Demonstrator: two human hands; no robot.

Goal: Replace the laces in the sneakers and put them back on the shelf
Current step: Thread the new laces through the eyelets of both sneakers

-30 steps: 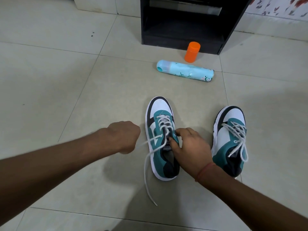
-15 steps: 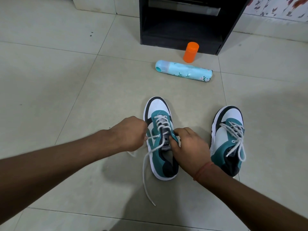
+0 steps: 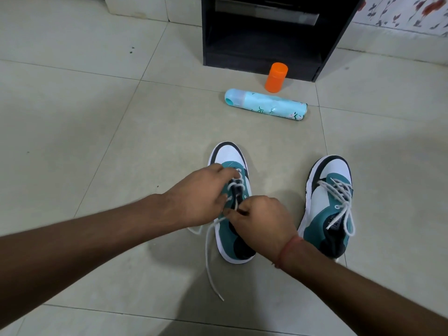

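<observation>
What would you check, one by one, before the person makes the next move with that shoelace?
1. Both hands at the laces: left hand and right hand are on the left sneaker: ok.
2. Loose lace end free on the floor, not caught under anything: ok.
3. Which eyelet comes next: hidden by fingers: cannot tell.
4. Right sneaker laced: ok; knot tied: cannot tell.
5. Way to the black shelf: the spray can and orange cap lie before it: not ok.
</observation>
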